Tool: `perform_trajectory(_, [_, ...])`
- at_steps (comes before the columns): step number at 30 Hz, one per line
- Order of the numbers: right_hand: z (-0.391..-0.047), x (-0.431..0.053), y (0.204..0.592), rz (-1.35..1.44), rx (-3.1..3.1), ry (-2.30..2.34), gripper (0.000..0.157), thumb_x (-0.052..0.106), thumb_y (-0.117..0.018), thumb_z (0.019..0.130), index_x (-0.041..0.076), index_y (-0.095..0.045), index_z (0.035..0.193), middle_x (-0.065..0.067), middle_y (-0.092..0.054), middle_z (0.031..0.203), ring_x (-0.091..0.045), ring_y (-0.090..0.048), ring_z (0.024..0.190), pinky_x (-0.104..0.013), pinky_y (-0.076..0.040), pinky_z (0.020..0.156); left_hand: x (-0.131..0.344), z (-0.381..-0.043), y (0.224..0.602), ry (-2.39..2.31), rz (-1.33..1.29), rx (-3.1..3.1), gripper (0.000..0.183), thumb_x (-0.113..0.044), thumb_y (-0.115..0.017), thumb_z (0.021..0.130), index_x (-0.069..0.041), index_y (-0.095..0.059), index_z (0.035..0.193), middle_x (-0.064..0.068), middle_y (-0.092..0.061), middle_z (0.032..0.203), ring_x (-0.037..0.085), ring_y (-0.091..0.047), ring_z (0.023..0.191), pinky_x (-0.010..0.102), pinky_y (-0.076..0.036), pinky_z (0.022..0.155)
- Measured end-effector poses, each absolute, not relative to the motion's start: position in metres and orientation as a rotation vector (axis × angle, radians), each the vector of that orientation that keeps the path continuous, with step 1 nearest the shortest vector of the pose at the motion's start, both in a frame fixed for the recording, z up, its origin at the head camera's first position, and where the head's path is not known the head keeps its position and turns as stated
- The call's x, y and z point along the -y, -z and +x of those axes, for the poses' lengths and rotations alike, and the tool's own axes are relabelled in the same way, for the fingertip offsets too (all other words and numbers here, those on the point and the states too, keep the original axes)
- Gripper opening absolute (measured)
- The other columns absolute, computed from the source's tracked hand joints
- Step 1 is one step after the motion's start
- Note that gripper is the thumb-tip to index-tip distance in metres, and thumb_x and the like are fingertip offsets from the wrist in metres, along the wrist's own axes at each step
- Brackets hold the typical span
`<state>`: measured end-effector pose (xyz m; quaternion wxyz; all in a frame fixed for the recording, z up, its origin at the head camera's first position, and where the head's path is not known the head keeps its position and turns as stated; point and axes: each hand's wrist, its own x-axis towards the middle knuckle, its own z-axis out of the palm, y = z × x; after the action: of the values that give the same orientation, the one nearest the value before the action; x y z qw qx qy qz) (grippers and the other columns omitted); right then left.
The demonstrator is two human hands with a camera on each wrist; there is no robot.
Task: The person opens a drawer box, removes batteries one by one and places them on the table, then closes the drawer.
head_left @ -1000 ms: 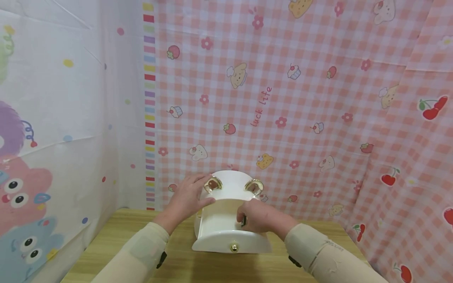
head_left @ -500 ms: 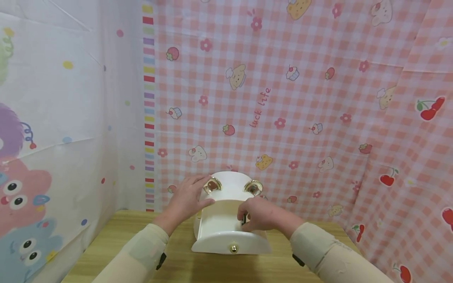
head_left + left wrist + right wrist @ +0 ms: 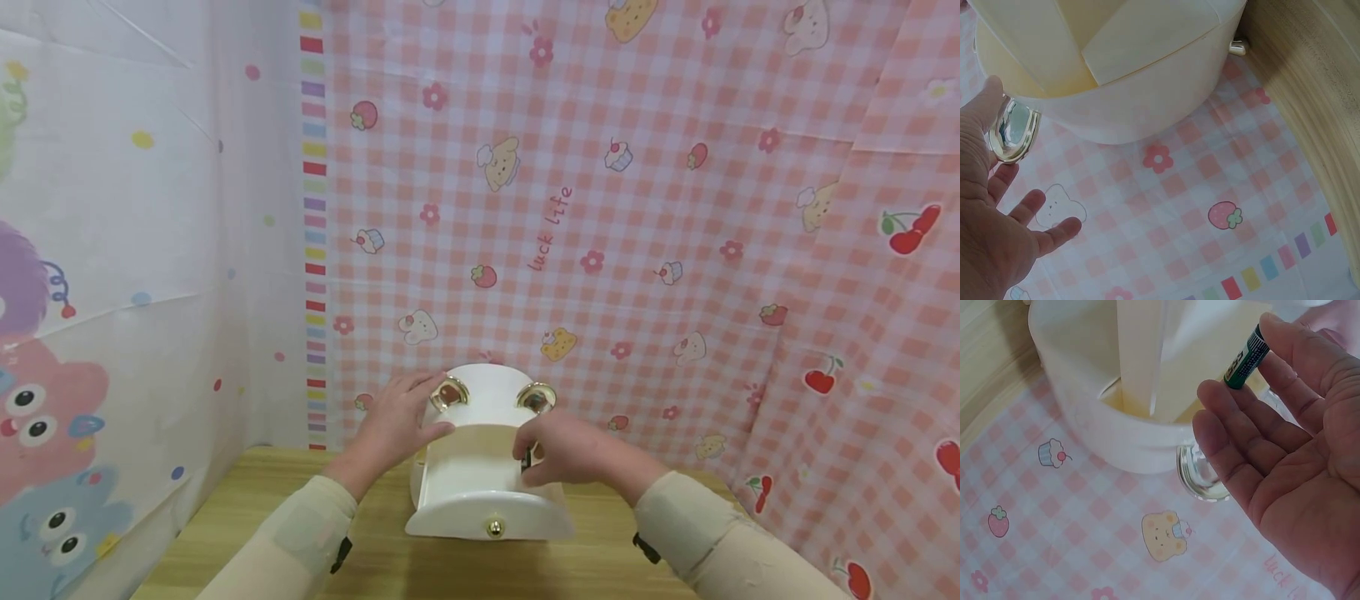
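A white rounded box (image 3: 491,387) with two gold-rimmed ears (image 3: 537,401) stands on the table, its drawer (image 3: 465,507) pulled out toward me. My left hand (image 3: 390,423) rests at the box's left side, fingers fairly straight and spread. In the left wrist view, its thumb and one fingertip lie at the gold ear (image 3: 1015,130). With thumb and fingers, my right hand (image 3: 568,450) pinches a small green-and-black battery (image 3: 1247,357) over the right part of the drawer. Most of the battery is hidden by the fingers in the head view.
A gold knob (image 3: 495,527) sits on the drawer front. The wood-grain table (image 3: 375,558) extends around the box. Behind it hangs a pink checked cloth (image 3: 480,317), and a white patterned cloth (image 3: 172,350) hangs at the left.
My right hand has shifted to the right with the battery in its fingers. The left hand, box and drawer have kept their places.
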<state>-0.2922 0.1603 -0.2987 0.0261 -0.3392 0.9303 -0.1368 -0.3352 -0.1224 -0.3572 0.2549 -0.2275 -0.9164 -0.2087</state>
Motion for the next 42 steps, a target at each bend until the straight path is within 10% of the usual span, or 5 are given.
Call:
perform_trajectory(11, [-0.288,-0.182,0.291,-1.062,-2.910,0.536,0.021,0.012,-0.088,0.083,0.007,-0.080,0.102,0.001,-0.078,0.100,-0.018,-0.075,0.092,-0.023,-0.061,0.080,0.121,-0.334,0.357,0.550,-0.628,2.475,0.082,-0.043,-0.089,0.087,-0.009,-0.058,0.154,0.013,-0.062,0.153,0.038,-0.056,0.142,0.061,-0.047,0.118])
perform_trajectory(42, [-0.289,-0.257,0.293,-0.714,-3.132,0.664,0.052,0.022,-0.090,0.085,0.006,-0.070,0.131,-0.015,-0.076,0.129,-0.036,-0.073,0.117,-0.053,-0.062,0.097,0.121,-0.335,0.357,0.511,-0.618,2.475,0.081,-0.044,-0.089,0.087,-0.010,-0.058,0.154,0.010,-0.062,0.153,0.036,-0.056,0.143,0.061,-0.047,0.118])
